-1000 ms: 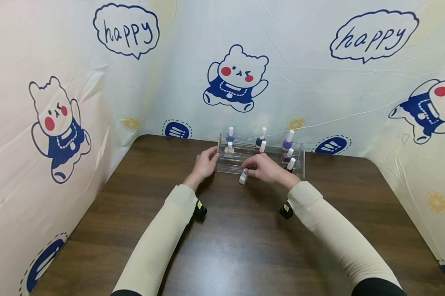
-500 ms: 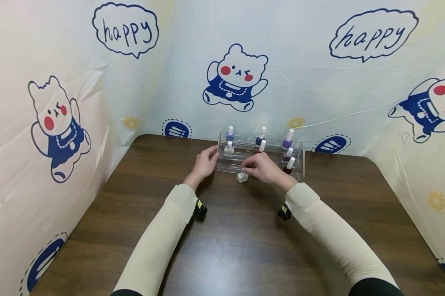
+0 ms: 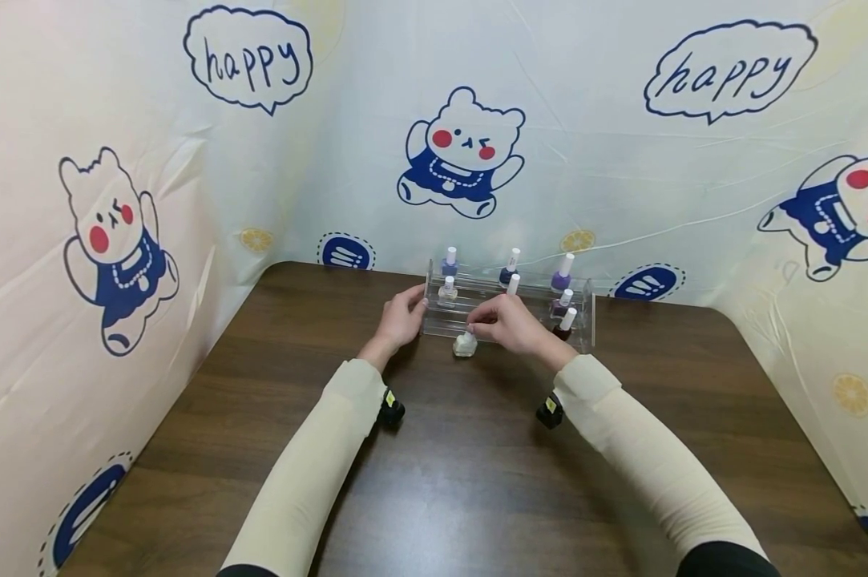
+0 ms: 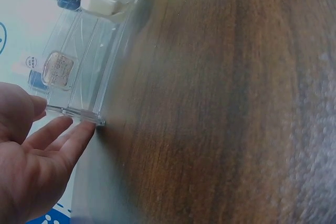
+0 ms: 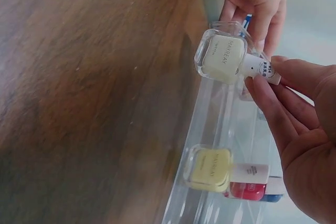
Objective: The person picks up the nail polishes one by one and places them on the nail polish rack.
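Between thumb and fingertips, my right hand pinches the white cap of a milky-white nail polish bottle. The bottle is tilted, glass end toward me, just in front of the lowest step of a clear tiered rack. At the rack's left end my left hand holds the end panel, its thumb and fingertips at the panel's edge in the left wrist view. A yellow nail polish bottle stands on the front step; the right hand hides it in the head view.
Several other polish bottles stand on the rack, among them a purple one, a dark one and a clear one. The rack sits at the back of the wooden table, before a printed cloth backdrop.
My right hand has shifted slightly left with the white bottle, turning its label face toward me. The left hand stays at the rack's end.
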The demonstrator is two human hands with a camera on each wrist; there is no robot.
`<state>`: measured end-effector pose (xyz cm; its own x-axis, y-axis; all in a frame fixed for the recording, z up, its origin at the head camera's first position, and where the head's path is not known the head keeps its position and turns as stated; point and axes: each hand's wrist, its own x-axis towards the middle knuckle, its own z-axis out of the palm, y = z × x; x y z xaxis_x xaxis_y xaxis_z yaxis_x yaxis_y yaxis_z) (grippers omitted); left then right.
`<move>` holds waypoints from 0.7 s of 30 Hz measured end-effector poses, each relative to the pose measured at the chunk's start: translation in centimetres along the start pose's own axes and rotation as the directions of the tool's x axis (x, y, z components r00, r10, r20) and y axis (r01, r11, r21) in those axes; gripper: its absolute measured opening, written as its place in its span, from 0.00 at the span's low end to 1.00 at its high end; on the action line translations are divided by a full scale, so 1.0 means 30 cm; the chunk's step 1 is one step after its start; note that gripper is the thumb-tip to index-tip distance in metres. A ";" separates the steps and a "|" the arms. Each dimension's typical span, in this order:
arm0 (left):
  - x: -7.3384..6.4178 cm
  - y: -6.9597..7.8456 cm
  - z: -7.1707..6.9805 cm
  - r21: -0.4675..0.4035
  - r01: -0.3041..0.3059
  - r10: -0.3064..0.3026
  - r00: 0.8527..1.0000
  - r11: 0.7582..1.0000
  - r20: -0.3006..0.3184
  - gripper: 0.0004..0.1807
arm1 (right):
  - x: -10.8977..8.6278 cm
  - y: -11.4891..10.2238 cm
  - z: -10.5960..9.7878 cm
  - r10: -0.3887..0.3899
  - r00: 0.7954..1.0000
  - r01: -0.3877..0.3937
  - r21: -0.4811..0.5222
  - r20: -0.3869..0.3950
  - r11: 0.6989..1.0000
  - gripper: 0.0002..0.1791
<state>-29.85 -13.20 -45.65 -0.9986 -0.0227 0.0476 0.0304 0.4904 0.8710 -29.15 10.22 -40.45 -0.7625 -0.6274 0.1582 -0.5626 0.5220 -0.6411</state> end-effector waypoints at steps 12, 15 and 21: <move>-0.005 0.002 -0.004 -0.007 -0.009 0.009 1.000 1.000 -0.001 0.25 | 0.042 -0.048 -0.020 0.057 0.996 -0.059 -0.029 -0.071 0.998 0.05; -0.006 0.003 -0.006 -0.006 -0.014 0.014 1.000 1.000 -0.001 0.25 | 0.052 -0.060 -0.025 0.069 0.994 -0.072 -0.036 -0.083 0.997 0.06; -0.005 0.001 -0.004 0.002 -0.018 0.018 1.000 1.000 -0.003 0.25 | 0.073 -0.076 -0.026 0.069 0.994 -0.075 -0.069 -0.086 0.995 0.07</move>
<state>-29.68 -13.30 -45.57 -0.9977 -0.0162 0.0651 0.0487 0.4926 0.8689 -29.77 8.11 -38.04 -0.8241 -0.5379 0.1777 -0.5244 0.6059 -0.5982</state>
